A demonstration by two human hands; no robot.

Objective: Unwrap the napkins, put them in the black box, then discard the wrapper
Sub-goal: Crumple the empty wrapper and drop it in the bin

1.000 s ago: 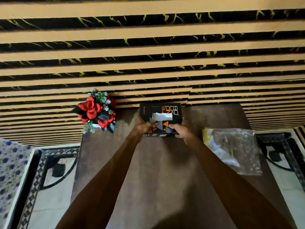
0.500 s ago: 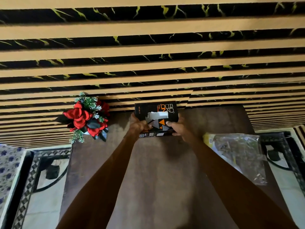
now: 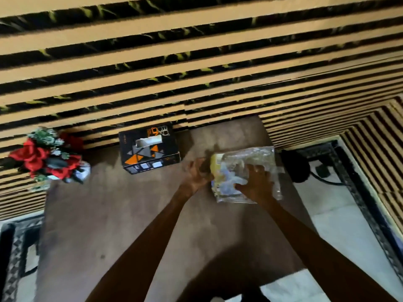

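From my remote seat: the black box (image 3: 150, 152) stands at the far edge of the desk (image 3: 130, 214), white napkins (image 3: 149, 141) showing through its top slot, so the filling looks done. Only the discard remains. The emptied clear wrapper (image 3: 259, 158) lies well to the box's right. My right hand (image 3: 256, 182) presses flat on it, fingers spread, its grip not yet closed; the left hand (image 3: 197, 174) meets the wrapper's near-left edge, fingers curled, though I cannot tell if it has pinched the plastic. Both forearms reach out long.
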